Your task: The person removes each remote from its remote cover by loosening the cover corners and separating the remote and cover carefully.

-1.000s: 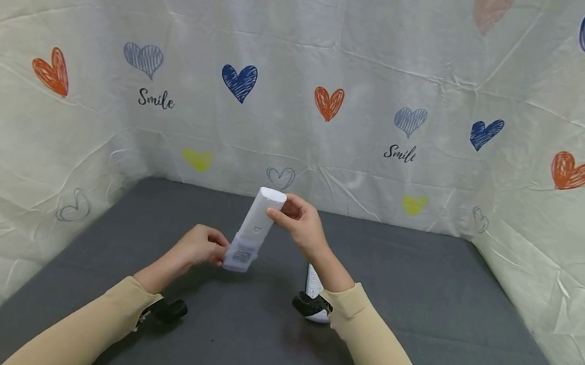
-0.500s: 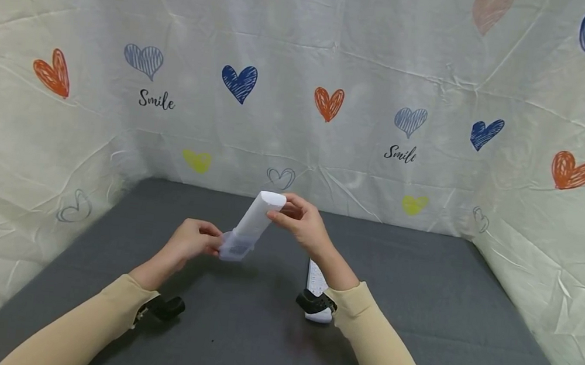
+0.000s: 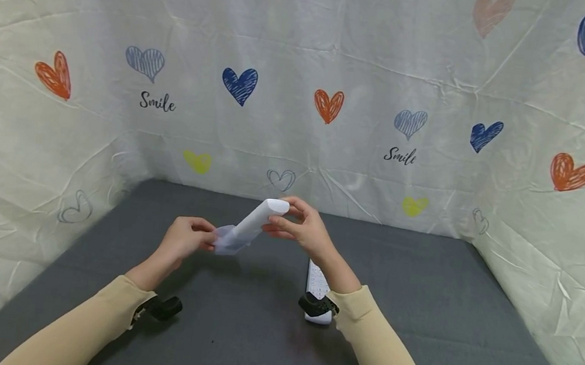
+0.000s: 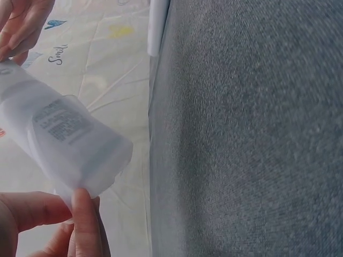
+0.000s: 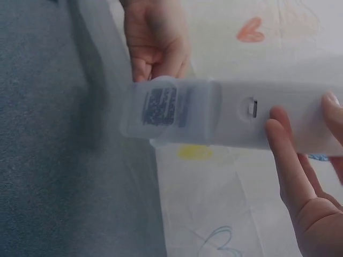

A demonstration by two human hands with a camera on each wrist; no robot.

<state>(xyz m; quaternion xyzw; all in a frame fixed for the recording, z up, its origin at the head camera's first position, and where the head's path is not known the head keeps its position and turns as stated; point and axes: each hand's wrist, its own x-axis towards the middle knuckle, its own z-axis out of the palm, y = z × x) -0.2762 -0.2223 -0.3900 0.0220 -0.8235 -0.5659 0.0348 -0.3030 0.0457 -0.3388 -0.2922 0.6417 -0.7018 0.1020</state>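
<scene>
Remote (image 3: 259, 220), which I had stood nearly upright a second ago, lay tipped toward flat, my right hand (image 3: 302, 229) gripping its top and my left hand (image 3: 184, 240) pinching its clear sleeve (image 3: 227, 239), which I judged was coming off.

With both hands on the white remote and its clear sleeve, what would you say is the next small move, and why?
Probably the left hand should draw the clear sleeve further off the end of the remote. It pinches the sleeve's loose edge, the right hand grips the remote's far end, and the sleeve covers only the lower part.
</scene>
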